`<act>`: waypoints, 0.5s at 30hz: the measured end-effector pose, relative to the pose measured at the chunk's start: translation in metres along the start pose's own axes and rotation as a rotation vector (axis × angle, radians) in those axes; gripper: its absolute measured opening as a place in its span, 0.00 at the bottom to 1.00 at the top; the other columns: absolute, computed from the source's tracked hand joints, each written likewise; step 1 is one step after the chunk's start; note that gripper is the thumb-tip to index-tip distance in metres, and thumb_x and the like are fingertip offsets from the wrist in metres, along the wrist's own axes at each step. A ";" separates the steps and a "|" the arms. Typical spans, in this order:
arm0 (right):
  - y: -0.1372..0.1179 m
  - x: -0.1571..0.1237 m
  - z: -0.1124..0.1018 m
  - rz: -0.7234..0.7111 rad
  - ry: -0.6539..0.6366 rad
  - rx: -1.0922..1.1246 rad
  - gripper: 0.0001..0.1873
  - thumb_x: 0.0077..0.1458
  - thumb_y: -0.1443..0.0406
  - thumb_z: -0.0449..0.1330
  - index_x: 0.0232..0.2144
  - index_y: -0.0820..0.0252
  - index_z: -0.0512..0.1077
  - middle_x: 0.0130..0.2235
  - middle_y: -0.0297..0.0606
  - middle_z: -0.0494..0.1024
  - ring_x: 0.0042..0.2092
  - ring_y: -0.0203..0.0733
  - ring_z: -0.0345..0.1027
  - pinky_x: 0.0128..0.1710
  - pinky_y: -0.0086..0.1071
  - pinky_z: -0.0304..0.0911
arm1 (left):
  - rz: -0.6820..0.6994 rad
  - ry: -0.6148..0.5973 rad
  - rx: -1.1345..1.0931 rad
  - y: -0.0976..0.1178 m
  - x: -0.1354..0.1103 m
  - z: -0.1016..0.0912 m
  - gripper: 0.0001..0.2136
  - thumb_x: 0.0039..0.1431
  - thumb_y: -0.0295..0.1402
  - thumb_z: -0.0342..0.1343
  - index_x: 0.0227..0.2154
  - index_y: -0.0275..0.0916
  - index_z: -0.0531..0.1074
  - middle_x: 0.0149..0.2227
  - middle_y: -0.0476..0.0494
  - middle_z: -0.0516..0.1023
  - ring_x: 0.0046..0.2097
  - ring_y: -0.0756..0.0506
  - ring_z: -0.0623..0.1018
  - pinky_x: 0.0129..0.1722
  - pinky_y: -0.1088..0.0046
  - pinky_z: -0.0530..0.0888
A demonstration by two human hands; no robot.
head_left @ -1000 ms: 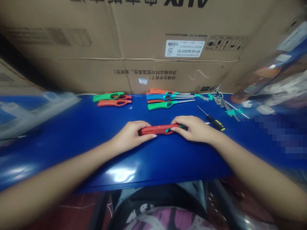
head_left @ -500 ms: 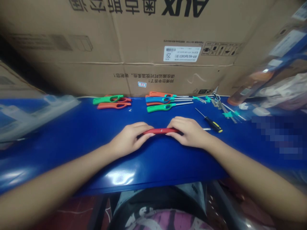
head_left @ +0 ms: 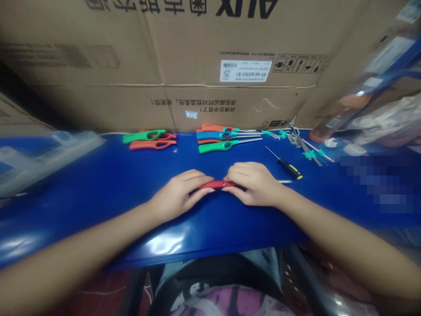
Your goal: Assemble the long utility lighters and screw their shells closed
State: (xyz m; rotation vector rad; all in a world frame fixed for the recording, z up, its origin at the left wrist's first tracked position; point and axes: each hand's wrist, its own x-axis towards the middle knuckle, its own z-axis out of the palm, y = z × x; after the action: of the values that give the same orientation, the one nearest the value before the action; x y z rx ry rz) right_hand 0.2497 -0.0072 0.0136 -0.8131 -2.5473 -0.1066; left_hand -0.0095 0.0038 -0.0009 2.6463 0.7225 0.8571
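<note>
Near the middle of the blue table (head_left: pixel 98 188), a red lighter (head_left: pixel 215 184) is held lengthwise from left to right, low against the surface; whether it rests on the table or is lifted just clear cannot be told. The left hand (head_left: pixel 179 195) is closed over its left end and the right hand (head_left: pixel 253 184) over its right end, fingers curled across the top, so that only a short red stretch is seen between the fingertips. A thin metal tube (head_left: pixel 284 181) is seen past the right hand and is judged to be the lighter's nozzle.

The body is judged to be light, stiff moulded plastic with a smooth, somewhat slippery skin. It is best gripped around the broad plastic handle, as is done now, with the load shared by both ends. The slim tube is judged likely to bend and is better left free of any grip.

A black-and-yellow screwdriver (head_left: pixel 287 166) is laid near the right hand, apart from it. Further back, a row of coloured lighters (head_left: pixel 223 137), a green and orange set of handles (head_left: pixel 149 139) and loose metal tubes (head_left: pixel 304 142) are laid before a cardboard box (head_left: pixel 197 66).
</note>
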 end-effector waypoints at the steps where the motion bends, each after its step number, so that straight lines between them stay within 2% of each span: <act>1: 0.000 0.000 0.000 0.010 0.003 0.010 0.12 0.67 0.60 0.55 0.33 0.59 0.72 0.32 0.38 0.77 0.34 0.41 0.67 0.34 0.34 0.59 | -0.010 0.000 -0.012 -0.001 0.000 0.000 0.12 0.70 0.36 0.55 0.51 0.38 0.76 0.46 0.40 0.82 0.47 0.44 0.81 0.50 0.68 0.78; 6: 0.007 -0.002 0.001 0.074 0.034 0.076 0.09 0.65 0.61 0.58 0.34 0.59 0.71 0.33 0.37 0.77 0.33 0.40 0.67 0.34 0.33 0.59 | -0.077 0.034 -0.072 -0.006 0.003 -0.002 0.13 0.66 0.39 0.60 0.49 0.38 0.77 0.46 0.41 0.82 0.44 0.46 0.81 0.48 0.71 0.76; 9: 0.010 -0.004 -0.001 0.120 0.053 0.108 0.09 0.65 0.60 0.59 0.36 0.59 0.72 0.34 0.37 0.78 0.34 0.40 0.69 0.35 0.33 0.61 | -0.145 0.018 -0.122 -0.007 0.003 -0.005 0.10 0.66 0.38 0.60 0.44 0.38 0.78 0.42 0.43 0.81 0.40 0.47 0.79 0.42 0.73 0.75; 11: 0.010 -0.003 -0.002 0.142 0.018 0.105 0.10 0.66 0.59 0.58 0.38 0.59 0.73 0.36 0.38 0.80 0.37 0.41 0.70 0.36 0.33 0.62 | -0.250 0.006 -0.201 -0.006 0.003 -0.005 0.11 0.65 0.40 0.60 0.38 0.37 0.78 0.36 0.46 0.80 0.35 0.49 0.77 0.37 0.74 0.73; 15: 0.015 -0.001 -0.006 0.205 -0.068 0.005 0.14 0.69 0.57 0.54 0.45 0.59 0.75 0.43 0.41 0.82 0.44 0.47 0.72 0.42 0.38 0.64 | -0.593 -0.042 -0.449 -0.006 0.005 -0.003 0.17 0.59 0.46 0.64 0.28 0.34 0.74 0.24 0.50 0.74 0.26 0.52 0.71 0.25 0.77 0.67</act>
State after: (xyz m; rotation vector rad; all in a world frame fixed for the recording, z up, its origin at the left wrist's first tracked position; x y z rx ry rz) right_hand 0.2606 0.0034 0.0174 -1.0866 -2.5082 -0.0068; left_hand -0.0102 0.0115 0.0014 1.8951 1.0774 0.6849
